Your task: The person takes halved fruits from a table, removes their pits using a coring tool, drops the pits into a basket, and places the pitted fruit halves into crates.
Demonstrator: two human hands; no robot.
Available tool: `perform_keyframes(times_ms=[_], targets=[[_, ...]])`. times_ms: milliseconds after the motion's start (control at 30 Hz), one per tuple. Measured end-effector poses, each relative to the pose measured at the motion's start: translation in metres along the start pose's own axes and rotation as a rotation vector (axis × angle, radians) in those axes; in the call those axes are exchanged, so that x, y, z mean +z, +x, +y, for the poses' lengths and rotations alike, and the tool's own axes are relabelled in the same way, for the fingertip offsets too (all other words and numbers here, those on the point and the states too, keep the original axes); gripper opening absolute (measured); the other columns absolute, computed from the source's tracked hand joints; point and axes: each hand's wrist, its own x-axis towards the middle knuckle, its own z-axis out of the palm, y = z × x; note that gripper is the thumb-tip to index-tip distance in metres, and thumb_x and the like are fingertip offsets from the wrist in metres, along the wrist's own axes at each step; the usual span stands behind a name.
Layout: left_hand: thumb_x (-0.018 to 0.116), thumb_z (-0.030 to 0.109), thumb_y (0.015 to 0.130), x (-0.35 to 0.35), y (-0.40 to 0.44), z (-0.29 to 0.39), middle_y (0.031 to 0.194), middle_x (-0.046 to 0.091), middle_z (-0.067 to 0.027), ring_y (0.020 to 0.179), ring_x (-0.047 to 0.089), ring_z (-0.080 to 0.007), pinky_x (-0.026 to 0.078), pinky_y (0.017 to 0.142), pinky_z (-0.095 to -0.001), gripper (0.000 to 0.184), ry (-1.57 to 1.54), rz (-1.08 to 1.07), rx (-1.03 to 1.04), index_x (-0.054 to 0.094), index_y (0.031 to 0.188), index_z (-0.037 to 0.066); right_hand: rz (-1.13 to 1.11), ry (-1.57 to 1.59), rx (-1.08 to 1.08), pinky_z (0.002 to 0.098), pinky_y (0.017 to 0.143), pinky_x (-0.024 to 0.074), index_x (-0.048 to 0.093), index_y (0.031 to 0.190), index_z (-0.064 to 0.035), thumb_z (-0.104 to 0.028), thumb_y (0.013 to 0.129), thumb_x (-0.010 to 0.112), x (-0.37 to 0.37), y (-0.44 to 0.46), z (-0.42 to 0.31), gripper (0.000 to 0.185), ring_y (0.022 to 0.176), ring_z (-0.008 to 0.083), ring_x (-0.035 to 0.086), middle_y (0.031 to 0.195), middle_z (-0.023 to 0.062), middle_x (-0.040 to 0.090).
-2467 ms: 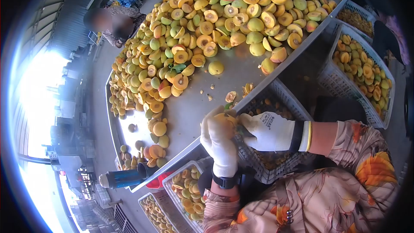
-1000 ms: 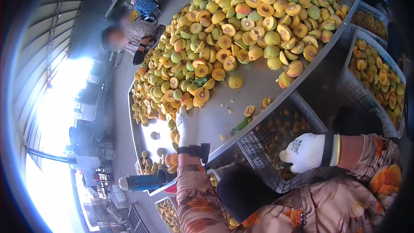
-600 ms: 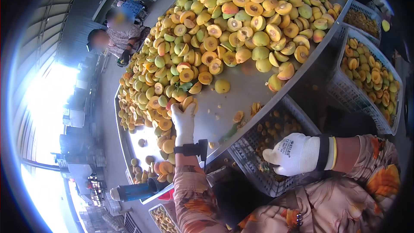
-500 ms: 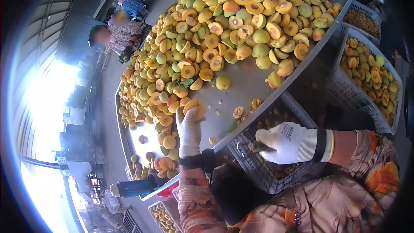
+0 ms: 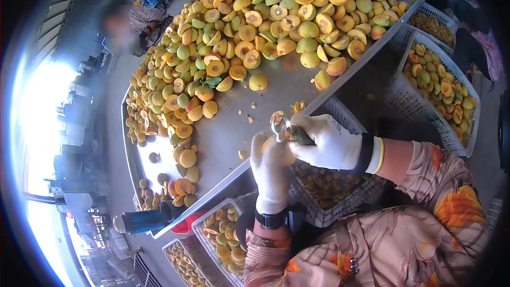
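My left hand (image 5: 271, 167), in a white glove, is closed round a piece of yellow fruit (image 5: 284, 151) near the table's front edge. My right hand (image 5: 326, 141), also gloved, grips a small tool (image 5: 300, 135) with a dark green handle and a curved metal end, which meets the fruit at my left fingers. Both hands are close together above a grey crate (image 5: 366, 191) of small brown and yellow bits. Beyond them, halved yellow-green fruit (image 5: 255, 37) lies heaped on the metal table (image 5: 228, 133).
Crates of halved fruit stand at the right (image 5: 404, 93) and lower left (image 5: 199, 228). A blue bottle (image 5: 141, 222) is at the table's left corner. One person (image 5: 143, 18) is across the table; another person's patterned sleeve (image 5: 489, 56) shows at the upper right.
My left hand has come back from the heap to the table's front edge with fruit in it. My right hand has risen from over the crate to meet it, and the view has shifted.
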Motion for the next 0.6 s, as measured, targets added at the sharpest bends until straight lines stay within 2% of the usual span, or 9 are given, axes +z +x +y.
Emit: perform_keyframes(times_ms=[67, 167, 200, 300, 400, 500, 600], targets=[[0.062, 0.024, 0.101, -0.009, 0.007, 0.001, 0.108, 0.068, -0.0096, 0.096, 0.064, -0.0148, 0.052, 0.085, -0.0273, 0.032, 0.092, 0.01, 0.047, 0.063, 0.119, -0.003, -0.042, 0.11, 0.088, 0.043, 0.067, 0.0539, 0.06, 0.102, -0.0026, -0.01, 0.088, 0.072, -0.008, 0.008, -0.011, 0.02, 0.076, 0.0405, 0.07, 0.078, 0.0205, 0.068], [0.057, 0.029, 0.104, -0.008, 0.012, 0.01, 0.107, 0.069, -0.012, 0.093, 0.064, -0.0154, 0.051, 0.084, -0.0265, 0.039, 0.272, 0.165, 0.126, 0.063, 0.121, -0.006, -0.346, -0.051, 0.228, 0.0456, 0.07, 0.0543, 0.06, 0.104, -0.0016, -0.011, 0.088, 0.072, -0.015, 0.007, -0.019, 0.022, 0.082, 0.0421, 0.07, 0.084, 0.0237, 0.069], [0.051, 0.032, 0.107, -0.005, 0.01, 0.013, 0.103, 0.07, -0.0139, 0.09, 0.065, -0.0165, 0.053, 0.082, -0.029, 0.045, 0.147, 0.128, 0.137, 0.062, 0.123, -0.008, -0.408, -0.065, 0.192, 0.0482, 0.071, 0.0544, 0.058, 0.104, -0.0004, -0.014, 0.089, 0.071, -0.009, 0.002, -0.013, 0.024, 0.085, 0.044, 0.07, 0.087, 0.026, 0.07], [0.051, 0.034, 0.108, -0.012, 0.009, 0.011, 0.1, 0.071, -0.0151, 0.088, 0.065, -0.0177, 0.054, 0.081, -0.0308, 0.046, 0.269, 0.15, 0.178, 0.062, 0.122, -0.008, -0.397, -0.102, 0.159, 0.0513, 0.07, 0.0535, 0.055, 0.105, 0.0007, -0.015, 0.091, 0.068, 0.009, -0.01, -0.003, 0.025, 0.082, 0.0451, 0.069, 0.085, 0.0265, 0.069], [0.054, 0.034, 0.107, -0.01, 0.005, 0.005, 0.097, 0.07, -0.0158, 0.085, 0.065, -0.0175, 0.054, 0.077, -0.0299, 0.045, 0.188, 0.198, 0.211, 0.062, 0.12, -0.008, -0.377, -0.142, 0.173, 0.0527, 0.069, 0.0531, 0.054, 0.104, 0.0017, -0.015, 0.092, 0.065, 0.019, -0.011, 0.0, 0.023, 0.082, 0.0455, 0.069, 0.085, 0.0264, 0.069], [0.058, 0.034, 0.105, -0.015, 0.001, 0.001, 0.096, 0.07, -0.0169, 0.077, 0.064, -0.0166, 0.053, 0.069, -0.0273, 0.044, 0.222, 0.204, 0.272, 0.063, 0.118, -0.008, -0.396, -0.148, 0.238, 0.053, 0.068, 0.0533, 0.055, 0.104, 0.0031, -0.016, 0.092, 0.063, 0.024, -0.012, -0.007, 0.024, 0.08, 0.0458, 0.069, 0.084, 0.0255, 0.069], [0.061, 0.034, 0.104, -0.011, -0.004, 0.005, 0.094, 0.071, -0.0168, 0.07, 0.062, -0.0145, 0.051, 0.061, -0.0255, 0.043, 0.33, 0.258, 0.325, 0.064, 0.116, -0.008, -0.4, -0.122, 0.29, 0.0479, 0.066, 0.0533, 0.056, 0.107, 0.001, -0.015, 0.089, 0.07, 0.038, -0.023, -0.003, 0.028, 0.077, 0.0443, 0.069, 0.082, 0.0259, 0.068]])
